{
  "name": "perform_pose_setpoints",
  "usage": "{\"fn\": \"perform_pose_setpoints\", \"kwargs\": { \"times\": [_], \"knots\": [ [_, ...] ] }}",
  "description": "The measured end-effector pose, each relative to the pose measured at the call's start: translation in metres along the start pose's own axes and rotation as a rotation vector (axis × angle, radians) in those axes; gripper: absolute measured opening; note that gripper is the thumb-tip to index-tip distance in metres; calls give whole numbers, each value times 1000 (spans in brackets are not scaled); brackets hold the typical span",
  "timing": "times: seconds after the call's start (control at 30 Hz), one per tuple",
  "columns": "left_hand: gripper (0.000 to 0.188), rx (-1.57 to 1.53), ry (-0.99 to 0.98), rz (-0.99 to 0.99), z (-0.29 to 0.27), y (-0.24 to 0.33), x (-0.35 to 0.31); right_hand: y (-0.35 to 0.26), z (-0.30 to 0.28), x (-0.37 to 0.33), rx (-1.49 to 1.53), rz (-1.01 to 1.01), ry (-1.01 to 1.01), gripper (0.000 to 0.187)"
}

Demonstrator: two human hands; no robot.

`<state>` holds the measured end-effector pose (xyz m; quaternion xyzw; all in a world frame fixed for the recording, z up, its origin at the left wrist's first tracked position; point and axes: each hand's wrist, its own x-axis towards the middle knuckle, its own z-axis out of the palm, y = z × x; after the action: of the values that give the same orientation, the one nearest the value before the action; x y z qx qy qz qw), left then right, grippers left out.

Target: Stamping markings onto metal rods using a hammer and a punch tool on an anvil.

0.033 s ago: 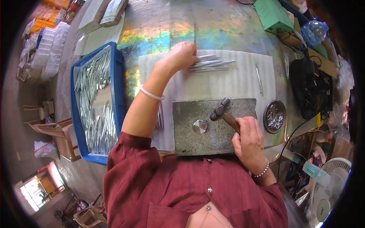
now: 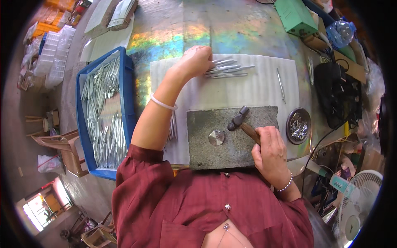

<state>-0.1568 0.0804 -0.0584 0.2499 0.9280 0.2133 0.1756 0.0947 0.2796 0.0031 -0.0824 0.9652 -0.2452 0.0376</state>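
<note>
My left hand is curled closed at the left end of a loose bunch of thin silvery metal sticks; its fingertips are hidden, and the sticks poke out to the right. My right hand is wrapped around the wooden handle of a hammer, whose dark metal head rests on or just above a rough grey slab. Beside the hammer head, a round faceted metal piece sits on that slab. One single thin metal stick lies apart at the right on the white foam sheet.
To the left stands a blue tray full of similar metal sticks. A dark round dish of small shiny bits is right of the slab. Farther off are a green box, a black bag and a white fan.
</note>
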Motion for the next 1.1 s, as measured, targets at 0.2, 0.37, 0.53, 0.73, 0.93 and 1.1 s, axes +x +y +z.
{"fn": "perform_pose_setpoints", "kwargs": {
  "times": [0.2, 0.37, 0.53, 0.73, 0.93, 1.1],
  "knots": [
    [17, -129, 99, 121, 8, -7, -2, 14, -11, -11, 305, 89, 46, 34],
    [15, -100, 21, 110, -5, 0, -9, 50, -11, -35, 436, 299, 349, 22],
    [11, -275, 429, 31, -20, 26, -42, 103, -24, -34, 544, 550, 560, 17],
    [6, -605, 612, -85, -32, 69, -150, 133, -11, -19, 27, 531, 380, 26],
    [10, -634, 498, -50, -19, 85, -204, 134, -22, -19, -4, 622, 267, 17],
    [14, -575, 476, -28, -10, 83, -233, 142, -18, -14, 19, 573, 241, 17]
  ]
}}
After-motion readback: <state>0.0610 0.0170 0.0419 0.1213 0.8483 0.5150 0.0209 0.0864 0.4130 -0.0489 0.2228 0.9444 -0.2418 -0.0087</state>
